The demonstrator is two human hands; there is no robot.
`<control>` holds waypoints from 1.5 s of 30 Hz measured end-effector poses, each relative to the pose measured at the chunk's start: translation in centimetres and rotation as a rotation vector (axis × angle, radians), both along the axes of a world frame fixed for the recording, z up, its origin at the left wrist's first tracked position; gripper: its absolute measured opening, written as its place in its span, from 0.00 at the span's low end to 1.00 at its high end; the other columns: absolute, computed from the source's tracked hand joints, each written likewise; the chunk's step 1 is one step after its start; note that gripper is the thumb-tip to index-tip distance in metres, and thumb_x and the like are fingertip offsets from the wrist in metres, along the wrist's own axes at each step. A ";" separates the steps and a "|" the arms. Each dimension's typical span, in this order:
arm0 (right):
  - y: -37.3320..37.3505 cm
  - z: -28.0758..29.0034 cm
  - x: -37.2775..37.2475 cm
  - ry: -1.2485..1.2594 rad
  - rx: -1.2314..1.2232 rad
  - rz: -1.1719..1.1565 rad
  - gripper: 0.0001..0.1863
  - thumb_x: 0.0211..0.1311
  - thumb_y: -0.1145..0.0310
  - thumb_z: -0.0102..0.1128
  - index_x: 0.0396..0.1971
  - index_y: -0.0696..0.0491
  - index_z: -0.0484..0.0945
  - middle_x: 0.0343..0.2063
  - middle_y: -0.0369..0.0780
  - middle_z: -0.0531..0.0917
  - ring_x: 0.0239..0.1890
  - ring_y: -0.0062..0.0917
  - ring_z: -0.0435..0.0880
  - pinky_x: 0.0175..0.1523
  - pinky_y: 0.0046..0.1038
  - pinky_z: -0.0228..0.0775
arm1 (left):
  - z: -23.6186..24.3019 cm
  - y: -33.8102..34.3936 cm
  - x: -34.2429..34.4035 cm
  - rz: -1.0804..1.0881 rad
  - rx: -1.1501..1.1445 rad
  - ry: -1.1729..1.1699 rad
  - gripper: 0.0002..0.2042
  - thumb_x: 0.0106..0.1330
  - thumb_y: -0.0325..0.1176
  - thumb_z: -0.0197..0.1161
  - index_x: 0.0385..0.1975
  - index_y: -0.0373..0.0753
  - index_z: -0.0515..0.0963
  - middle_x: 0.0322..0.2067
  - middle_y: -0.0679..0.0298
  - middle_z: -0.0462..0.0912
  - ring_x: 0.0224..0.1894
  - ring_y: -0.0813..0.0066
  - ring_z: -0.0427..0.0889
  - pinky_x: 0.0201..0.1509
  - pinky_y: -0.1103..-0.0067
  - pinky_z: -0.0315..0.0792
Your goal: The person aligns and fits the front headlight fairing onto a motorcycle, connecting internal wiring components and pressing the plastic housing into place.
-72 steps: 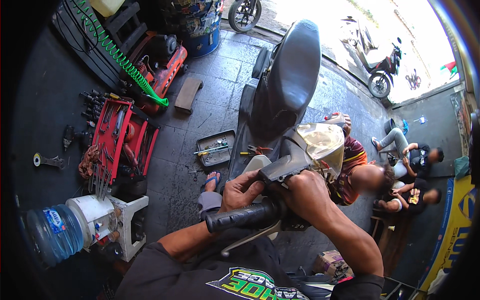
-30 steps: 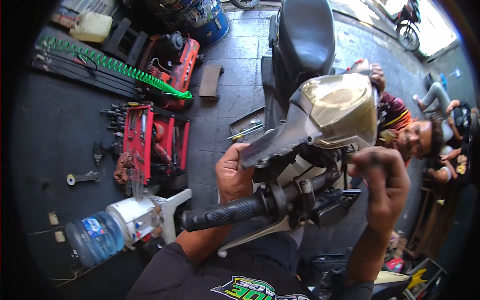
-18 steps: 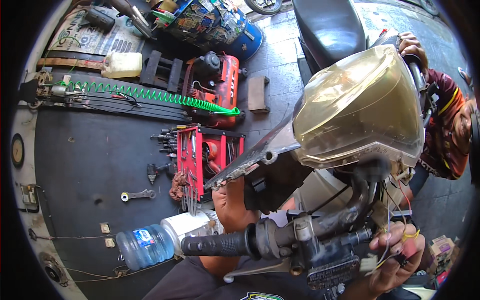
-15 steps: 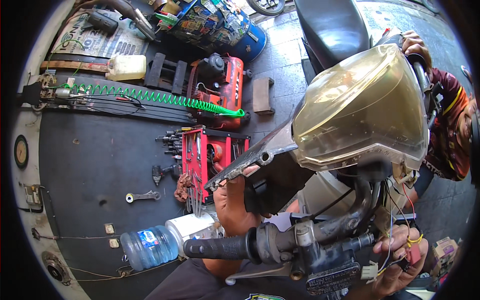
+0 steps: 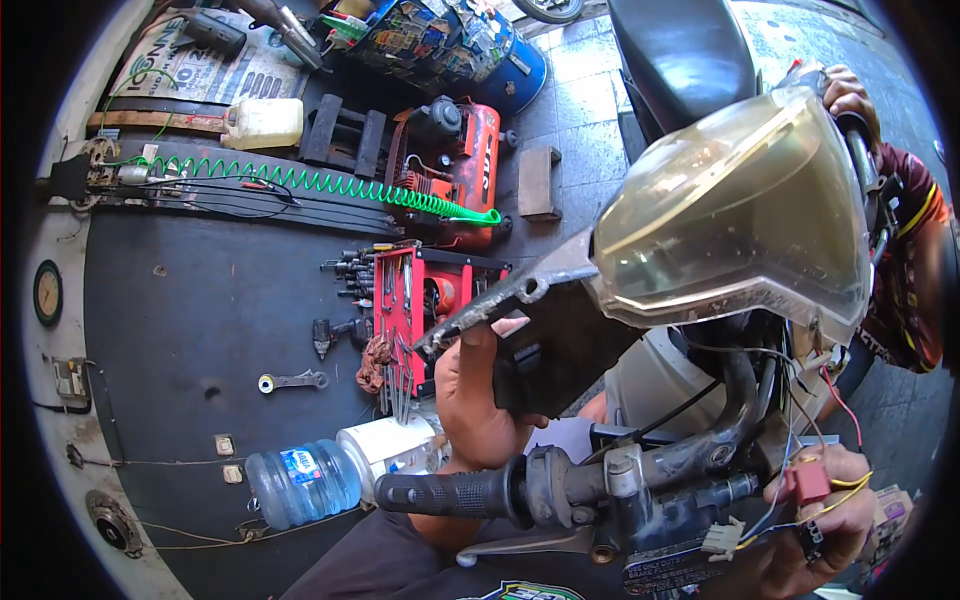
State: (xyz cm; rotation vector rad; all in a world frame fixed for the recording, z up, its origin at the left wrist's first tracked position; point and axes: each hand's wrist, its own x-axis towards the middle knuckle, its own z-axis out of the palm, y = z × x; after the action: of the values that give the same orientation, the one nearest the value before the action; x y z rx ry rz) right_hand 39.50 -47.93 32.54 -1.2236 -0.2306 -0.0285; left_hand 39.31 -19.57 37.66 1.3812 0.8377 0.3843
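My left hand (image 5: 472,400) is closed on the black side panel (image 5: 560,355) of a headlight assembly (image 5: 730,220), whose yellowish clear lens sits above the exposed handlebar (image 5: 680,445). My right hand (image 5: 820,530), at lower right, grips a red connector (image 5: 808,482) with thin coloured wires running up toward the assembly. A white plug (image 5: 722,538) dangles beside that hand. The rubber handlebar grip (image 5: 430,493) and silver brake lever (image 5: 510,547) lie across my left forearm, near the brake reservoir (image 5: 665,570). The black scooter seat (image 5: 680,60) shows behind the lens.
A co-worker (image 5: 910,260) at right has a hand (image 5: 850,100) on the far handlebar end. At left are a red compressor (image 5: 475,150), green coiled hose (image 5: 270,185), red tool cart (image 5: 395,290), water jug (image 5: 305,485) and drill (image 5: 335,335). A blue drum (image 5: 510,75) stands behind.
The headlight assembly has been lifted and tilted off the handlebar, exposing wires. My right hand has moved from the panel down to the connectors. The view has swung toward the left wall.
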 end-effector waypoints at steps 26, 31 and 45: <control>-2.0 -0.9 1.6 0.014 -0.030 0.055 0.23 0.60 0.57 0.71 0.45 0.59 0.74 0.27 0.44 0.78 0.25 0.24 0.77 0.27 0.22 0.67 | 0.5 0.8 1.2 -0.065 -0.071 0.003 0.25 0.74 0.58 0.49 0.36 0.39 0.78 0.23 0.61 0.82 0.08 0.81 0.65 0.10 0.80 0.61; -2.2 -1.6 2.2 0.015 0.011 0.142 0.24 0.59 0.57 0.72 0.45 0.59 0.75 0.25 0.43 0.78 0.24 0.23 0.77 0.26 0.21 0.67 | 0.3 1.4 1.0 -0.076 -0.095 -0.024 0.26 0.74 0.58 0.48 0.35 0.38 0.79 0.22 0.64 0.82 0.08 0.83 0.61 0.10 0.80 0.60; -2.8 0.0 1.7 0.143 -0.008 0.091 0.20 0.65 0.57 0.64 0.43 0.61 0.74 0.30 0.46 0.77 0.28 0.24 0.76 0.31 0.20 0.68 | 0.3 1.3 1.4 -0.072 -0.123 -0.027 0.25 0.74 0.58 0.50 0.40 0.38 0.78 0.23 0.61 0.82 0.09 0.83 0.59 0.12 0.80 0.61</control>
State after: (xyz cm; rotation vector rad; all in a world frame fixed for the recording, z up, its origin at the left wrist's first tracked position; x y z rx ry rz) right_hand 41.18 -50.74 32.57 -1.2163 -0.1613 0.1386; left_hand 40.66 -18.31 37.96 1.2857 0.7744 0.2910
